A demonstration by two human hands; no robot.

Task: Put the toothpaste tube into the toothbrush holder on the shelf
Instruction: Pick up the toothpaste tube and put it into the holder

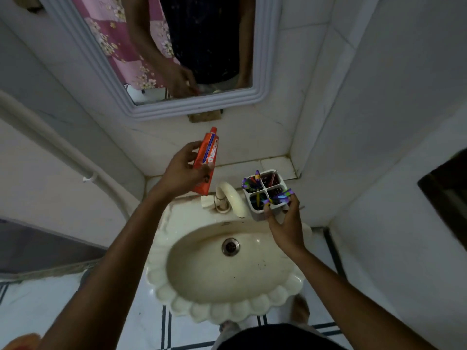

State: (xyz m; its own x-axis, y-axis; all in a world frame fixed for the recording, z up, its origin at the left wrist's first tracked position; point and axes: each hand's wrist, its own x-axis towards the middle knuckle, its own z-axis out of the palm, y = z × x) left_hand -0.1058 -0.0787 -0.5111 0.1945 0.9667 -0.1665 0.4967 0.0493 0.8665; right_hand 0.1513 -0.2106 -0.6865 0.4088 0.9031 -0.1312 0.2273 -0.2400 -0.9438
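The left hand (pixel 180 173) holds one red toothpaste tube (pixel 207 157) at the middle of the frame. The right hand (pixel 285 223) grips one toothbrush holder (pixel 265 195) with four boxes and maybe three brushes.

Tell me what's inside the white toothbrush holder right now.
The toothbrush holder has four compartments. Purple toothbrushes stand in the far-left one and reddish handles in the far-right. The right hand grips its near corner, partly covering that compartment. The compartment bottoms are too dark to see.

A narrow white tiled shelf (pixel 275 164) runs along the far wall behind the sink; a four-compartment toothbrush holder (pixel 265 195) stands at its right end.
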